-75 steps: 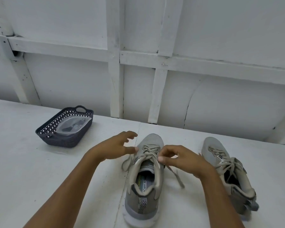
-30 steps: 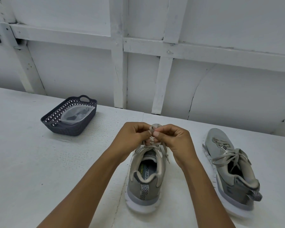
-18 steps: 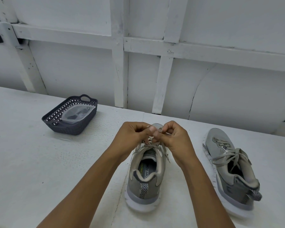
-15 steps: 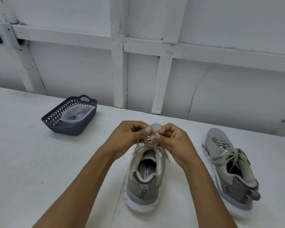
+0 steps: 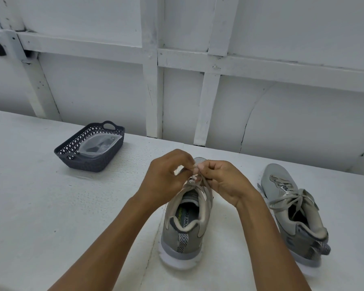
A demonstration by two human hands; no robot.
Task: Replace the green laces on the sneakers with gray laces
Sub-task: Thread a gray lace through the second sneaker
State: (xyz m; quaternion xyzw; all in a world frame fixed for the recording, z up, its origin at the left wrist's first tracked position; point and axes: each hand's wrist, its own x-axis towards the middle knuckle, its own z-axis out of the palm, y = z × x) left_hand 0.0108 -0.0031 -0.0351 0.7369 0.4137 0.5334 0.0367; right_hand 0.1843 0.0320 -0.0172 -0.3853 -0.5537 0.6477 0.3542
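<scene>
Works at a white table (image 5: 40, 206), both hands raised over the near sneaker (image 5: 185, 227), which is upright, heel toward the camera, toe toward the wall. Pinches its pale gray lace (image 5: 194, 183) with the left hand (image 5: 166, 181), fingers curled, just above the top eyelets. Pinches the same lace with the right hand (image 5: 225, 183), fingers likewise curled and closed on it. Brings the fingertips of the two hands almost together (which strand sits in which pinch is too small to tell). Holds the lace a little off the tongue, with strands running down to either side of the collar.

Noted to the right, well apart from the hands: second sneaker (image 5: 292, 208) — gray laces threaded and loosely knotted, toe toward the wall, body tilted to the right.

Noted far left on the table: dark woven basket (image 5: 93, 162) with a clear plastic bag (image 5: 99, 144) lying in it, contents dark and unclear.
</scene>
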